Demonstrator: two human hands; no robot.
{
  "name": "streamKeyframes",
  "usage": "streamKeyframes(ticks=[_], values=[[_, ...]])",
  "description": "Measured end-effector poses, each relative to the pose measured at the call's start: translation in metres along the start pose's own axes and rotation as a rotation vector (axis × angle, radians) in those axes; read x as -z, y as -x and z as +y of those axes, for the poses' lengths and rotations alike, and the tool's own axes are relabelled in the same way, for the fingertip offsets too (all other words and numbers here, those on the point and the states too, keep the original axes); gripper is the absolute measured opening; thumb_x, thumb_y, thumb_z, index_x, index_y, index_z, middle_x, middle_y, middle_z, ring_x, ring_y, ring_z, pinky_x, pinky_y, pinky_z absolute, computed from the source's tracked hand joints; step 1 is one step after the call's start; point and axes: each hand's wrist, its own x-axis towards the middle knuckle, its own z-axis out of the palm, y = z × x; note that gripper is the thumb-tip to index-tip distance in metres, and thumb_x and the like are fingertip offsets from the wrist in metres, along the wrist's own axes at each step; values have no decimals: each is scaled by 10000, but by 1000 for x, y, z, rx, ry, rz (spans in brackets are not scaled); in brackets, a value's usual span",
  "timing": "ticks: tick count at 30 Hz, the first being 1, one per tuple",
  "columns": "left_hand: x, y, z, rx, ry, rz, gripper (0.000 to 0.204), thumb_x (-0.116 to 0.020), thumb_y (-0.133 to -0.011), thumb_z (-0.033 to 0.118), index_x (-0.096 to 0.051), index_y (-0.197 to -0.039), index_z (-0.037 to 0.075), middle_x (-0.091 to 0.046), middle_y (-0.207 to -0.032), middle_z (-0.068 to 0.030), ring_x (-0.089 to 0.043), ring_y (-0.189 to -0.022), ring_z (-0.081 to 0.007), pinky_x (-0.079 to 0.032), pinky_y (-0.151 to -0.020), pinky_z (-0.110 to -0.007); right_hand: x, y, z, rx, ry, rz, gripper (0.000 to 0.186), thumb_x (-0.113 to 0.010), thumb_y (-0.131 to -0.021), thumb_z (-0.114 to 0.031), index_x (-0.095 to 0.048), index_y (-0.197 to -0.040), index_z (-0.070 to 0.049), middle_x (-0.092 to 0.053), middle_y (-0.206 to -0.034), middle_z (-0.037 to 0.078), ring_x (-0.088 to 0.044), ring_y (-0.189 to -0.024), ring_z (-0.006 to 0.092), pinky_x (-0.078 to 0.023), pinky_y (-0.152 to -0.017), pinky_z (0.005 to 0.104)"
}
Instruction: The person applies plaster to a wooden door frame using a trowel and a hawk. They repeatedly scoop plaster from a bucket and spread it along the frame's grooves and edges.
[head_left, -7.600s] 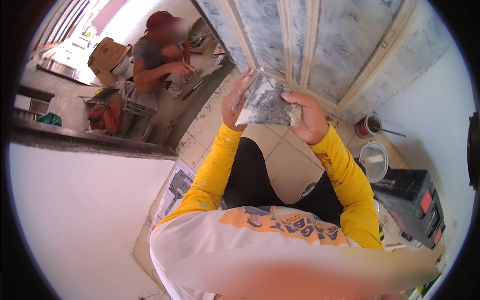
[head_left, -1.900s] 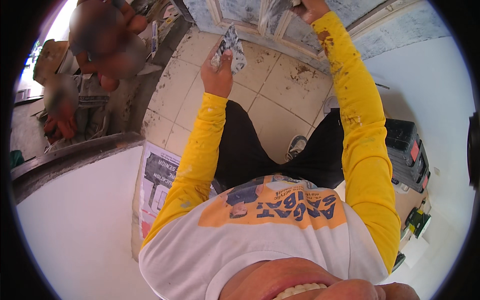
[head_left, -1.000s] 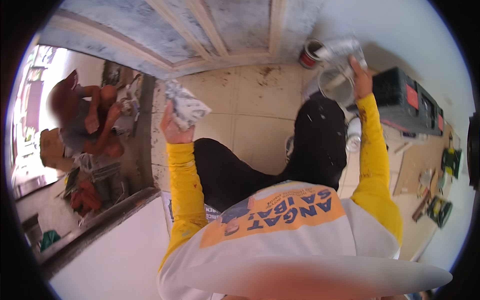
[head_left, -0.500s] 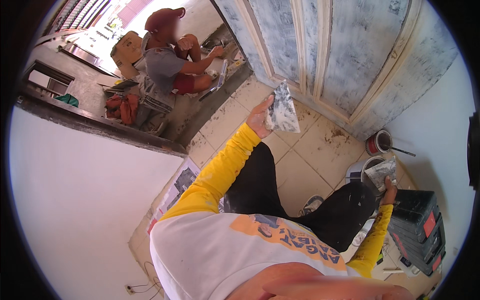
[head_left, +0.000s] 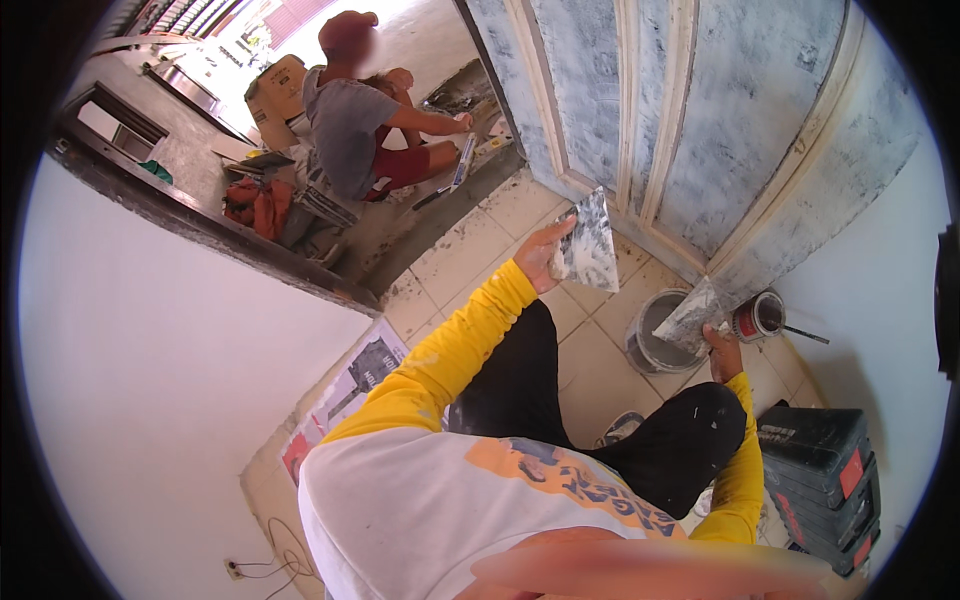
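Bucket (head_left: 645, 352) shifted away from the black case (head_left: 815, 445) since the last frame; my right grip (head_left: 722, 355) moved over to it.

Head view: right grip is clamped on the near edge of a smeared flat plate (head_left: 688, 318), which overlaps the bucket's mouth; can't tell if it touches the rim. Left grip (head_left: 540, 258) is pinched on one edge of a second plate (head_left: 592, 248), held out above the tiled floor (head_left: 450, 265); edge hold probably keeps the paste-smeared face free. Bucket sits between my right knee and the panelled door (head_left: 720, 130), likely for short reach. Red-and-dark can (head_left: 745, 320) just beside it, dark stick (head_left: 805, 334) jutting out, presumably parked within right-hand range.
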Motion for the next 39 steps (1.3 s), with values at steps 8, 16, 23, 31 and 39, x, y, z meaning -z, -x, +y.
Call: streamKeyframes(ticks=[8, 16, 23, 31, 39], values=[[31, -16, 25, 262, -69, -94, 331, -516, -988, 252, -563, -1222, 23, -673, -1129, -105, -674, -988, -222, -530, -904, -382, -18, 0, -67, -465, 267, -31, 577, -729, -845, -318, -494, -1274, -12, -500, -1302, 129, -478, -1185, 313, -382, -968, 568], [98, -91, -37, 713, -109, -214, 318, -552, -970, 253, -597, -1169, 9, -693, -1072, -119, -693, -935, -238, -553, -867, -426, -62, -11, -70, -694, 395, -133, 722, -726, -842, -360, -386, -1381, -19, -413, -1427, 159, -358, -1299, 436, -319, -999, 662], [122, -90, -70, 777, -66, -298, 411, -539, -972, 325, -517, -1255, 28, -634, -1191, -151, -637, -1061, -289, -481, -922, -547, -122, -29, -68, -663, 438, -158, 786, -714, -845, -386, -327, -1443, -55, -385, -1462, 151, -322, -1330, 445, -231, -979, 751], [194, -24, -51, 320, 44, 116, 407, -586, -953, 300, -528, -1253, 32, -641, -1176, -132, -641, -1048, -282, -494, -925, -525, -208, -71, -55, -633, 506, -300, 897, -698, -852, -431, -227, -1477, 7, -181, -1560, 198, -123, -1415, 463, -181, -1010, 749], [222, 56, 28, 96, 110, 86, 441, -556, -966, 312, -493, -1329, 68, -605, -1260, -124, -617, -1109, -267, -480, -980, -467, -323, -117, -11, -554, 619, -543, 883, -708, -829, -466, -319, -1433, 46, -204, -1530, 279, -203, -1388, 484, -261, -995, 721]])
